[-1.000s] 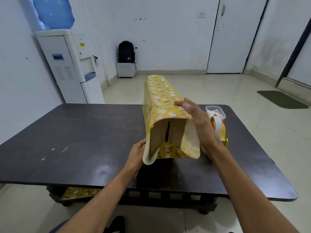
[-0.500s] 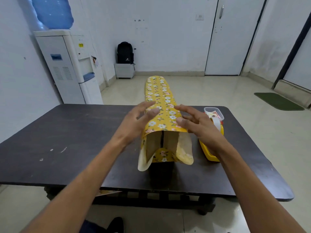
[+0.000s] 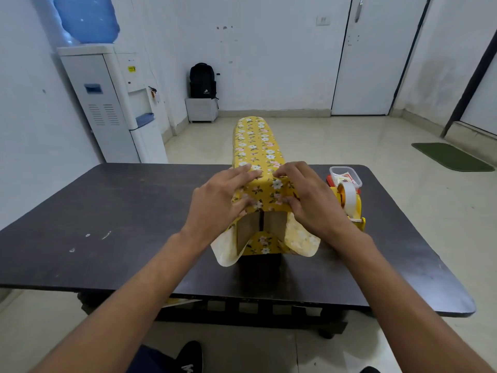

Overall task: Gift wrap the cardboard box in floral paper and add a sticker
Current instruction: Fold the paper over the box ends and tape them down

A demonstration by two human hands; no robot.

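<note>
Floral paper (image 3: 255, 146), flap now folded over box (image 3: 274, 224)

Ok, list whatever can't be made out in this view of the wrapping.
Head view:
- Far end of the floral paper: hidden behind the length of the cardboard box.
- Top flap's crease: covered by the left hand and right hand.
- Contents of the clear container: too small, partly behind the tape dispenser.
- Paper scrap under the table: cut off by its front edge.
</note>
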